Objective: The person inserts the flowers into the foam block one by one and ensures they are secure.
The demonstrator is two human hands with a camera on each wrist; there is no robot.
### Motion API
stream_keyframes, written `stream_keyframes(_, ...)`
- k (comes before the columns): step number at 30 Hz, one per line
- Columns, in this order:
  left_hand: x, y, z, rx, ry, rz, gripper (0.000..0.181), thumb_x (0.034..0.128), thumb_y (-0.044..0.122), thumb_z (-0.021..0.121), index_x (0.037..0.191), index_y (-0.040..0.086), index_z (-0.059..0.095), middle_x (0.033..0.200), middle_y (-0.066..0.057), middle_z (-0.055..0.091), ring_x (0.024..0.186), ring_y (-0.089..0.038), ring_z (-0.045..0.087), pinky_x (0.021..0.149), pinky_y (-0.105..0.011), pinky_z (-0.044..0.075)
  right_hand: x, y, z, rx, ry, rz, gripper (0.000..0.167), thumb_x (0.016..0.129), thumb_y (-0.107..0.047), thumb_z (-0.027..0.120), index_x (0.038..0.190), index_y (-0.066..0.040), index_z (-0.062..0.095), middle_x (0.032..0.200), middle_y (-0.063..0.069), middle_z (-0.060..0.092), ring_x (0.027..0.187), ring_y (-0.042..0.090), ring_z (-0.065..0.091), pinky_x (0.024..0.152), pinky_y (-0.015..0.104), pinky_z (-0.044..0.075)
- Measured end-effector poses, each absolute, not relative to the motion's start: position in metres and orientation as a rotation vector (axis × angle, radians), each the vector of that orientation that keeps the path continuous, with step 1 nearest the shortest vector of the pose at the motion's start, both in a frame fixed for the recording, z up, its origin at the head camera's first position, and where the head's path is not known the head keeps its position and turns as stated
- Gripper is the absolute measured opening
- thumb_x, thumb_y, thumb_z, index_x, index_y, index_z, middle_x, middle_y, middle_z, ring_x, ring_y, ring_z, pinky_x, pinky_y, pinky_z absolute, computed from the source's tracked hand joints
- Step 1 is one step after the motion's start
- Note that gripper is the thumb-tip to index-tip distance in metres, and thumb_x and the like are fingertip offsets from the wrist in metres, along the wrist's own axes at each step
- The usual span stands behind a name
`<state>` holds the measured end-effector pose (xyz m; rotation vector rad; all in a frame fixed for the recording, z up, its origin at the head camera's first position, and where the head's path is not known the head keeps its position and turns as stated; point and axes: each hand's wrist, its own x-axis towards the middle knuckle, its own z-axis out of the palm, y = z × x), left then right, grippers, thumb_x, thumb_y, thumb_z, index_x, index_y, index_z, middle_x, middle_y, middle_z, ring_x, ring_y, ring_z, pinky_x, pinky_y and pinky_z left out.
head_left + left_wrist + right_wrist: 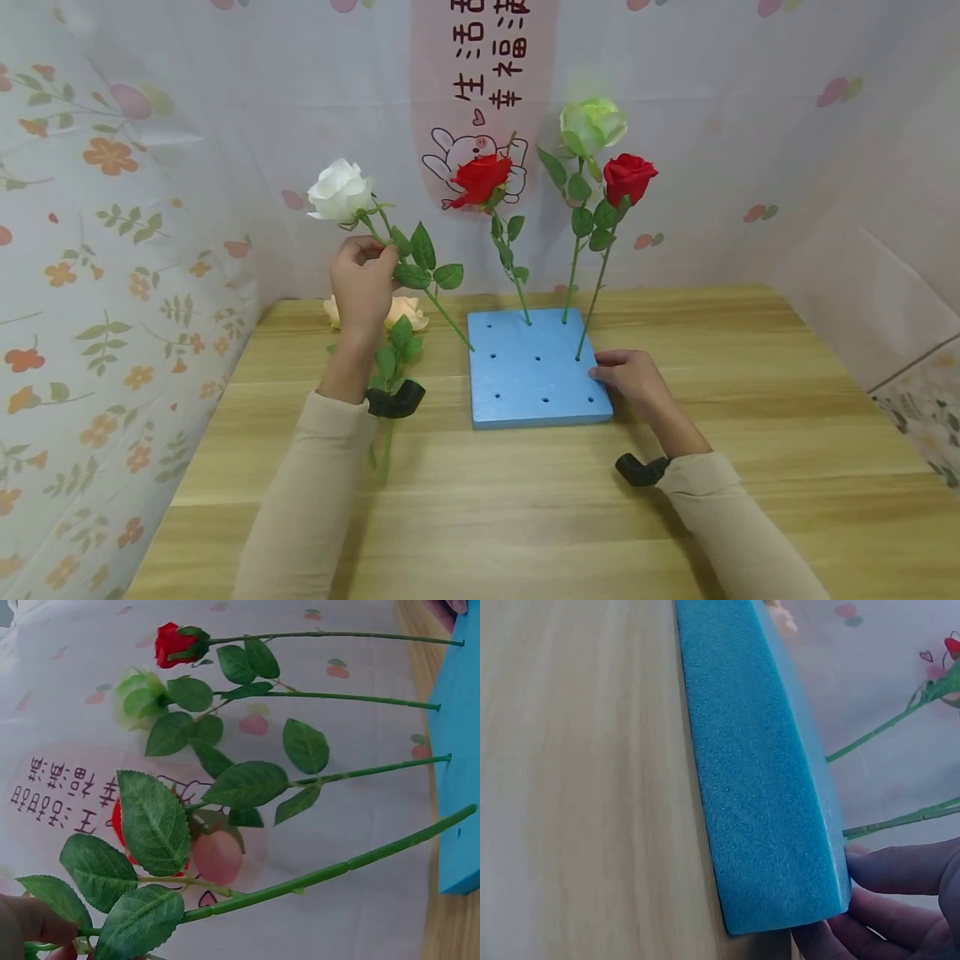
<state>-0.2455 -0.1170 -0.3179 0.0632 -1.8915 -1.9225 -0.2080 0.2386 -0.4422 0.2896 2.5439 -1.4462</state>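
My left hand (363,279) pinches the stem of a white rose (341,192) just below its bloom. The stem slants down right, its lower tip near the left edge of a blue foam block (517,379); I cannot tell whether the tip touches. In the left wrist view the green stem (330,871) ends close to the block. My right hand (633,379) grips the block's right side, thumb (900,866) on the top face and fingers lower. An orange-red rose (482,181), a pale green rose (592,127) and a dark red rose (628,177) stand upright in the block.
Peach roses (406,311) lie on the wooden table (480,517) at left, partly behind my left arm. Several small holes dot the block's top. A patterned cloth (262,108) hangs behind and at the sides. A black wrist mount (396,400) sits on each arm.
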Motion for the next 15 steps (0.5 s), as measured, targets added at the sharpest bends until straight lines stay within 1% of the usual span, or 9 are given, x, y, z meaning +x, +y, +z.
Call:
stream_keyframes(6,-0.257,-0.107,-0.327,0.07,-1.868,-1.87,0.008,0.0904,0.008,0.058,0.096,0.003,0.056,0.089,-0.004,0.055,0.067,-0.014,0.055,0.061,-0.032,0.058,-0.21,0.234,-0.442,0.276,2.533,-1.433,0.045,0.094,-0.013,0.061,0.134,0.005,0.053,0.14,0.025,0.049,0.129,0.036,0.047,0.108,0.048,0.041)
stream_keyframes(9,-0.263,-0.104,-0.331,0.084,-1.863,-1.848,0.008,0.09,0.009,0.059,0.095,0.003,0.057,0.089,-0.004,0.055,0.066,-0.015,0.056,0.06,-0.03,0.057,-0.21,0.232,-0.441,0.272,2.516,-1.444,0.045,0.094,-0.013,0.061,0.135,0.005,0.053,0.141,0.025,0.048,0.13,0.036,0.046,0.109,0.048,0.039)
stream_keyframes(12,-0.267,-0.101,-0.335,0.101,-1.871,-1.823,0.007,0.09,0.01,0.059,0.095,0.004,0.058,0.089,-0.004,0.056,0.066,-0.015,0.057,0.058,-0.026,0.055,-0.209,0.228,-0.44,0.273,2.49,-1.475,0.045,0.094,-0.012,0.061,0.135,0.006,0.052,0.141,0.026,0.048,0.128,0.036,0.048,0.108,0.048,0.04)
stream_keyframes(13,-0.268,-0.101,-0.336,0.106,-1.875,-1.816,0.008,0.09,0.01,0.059,0.095,0.004,0.058,0.089,-0.004,0.056,0.066,-0.016,0.057,0.058,-0.027,0.055,-0.209,0.226,-0.44,0.273,2.481,-1.49,0.045,0.094,-0.011,0.061,0.135,0.006,0.052,0.14,0.026,0.048,0.127,0.036,0.049,0.108,0.047,0.041)
stream_keyframes(15,-0.27,-0.101,-0.338,0.12,-1.882,-1.799,0.008,0.0901,0.011,0.059,0.095,0.004,0.058,0.09,-0.004,0.056,0.067,-0.016,0.057,0.057,-0.026,0.054,-0.209,0.222,-0.441,0.273,2.473,-1.507,0.045,0.093,-0.01,0.061,0.134,0.007,0.052,0.14,0.027,0.049,0.126,0.035,0.051,0.107,0.047,0.042)
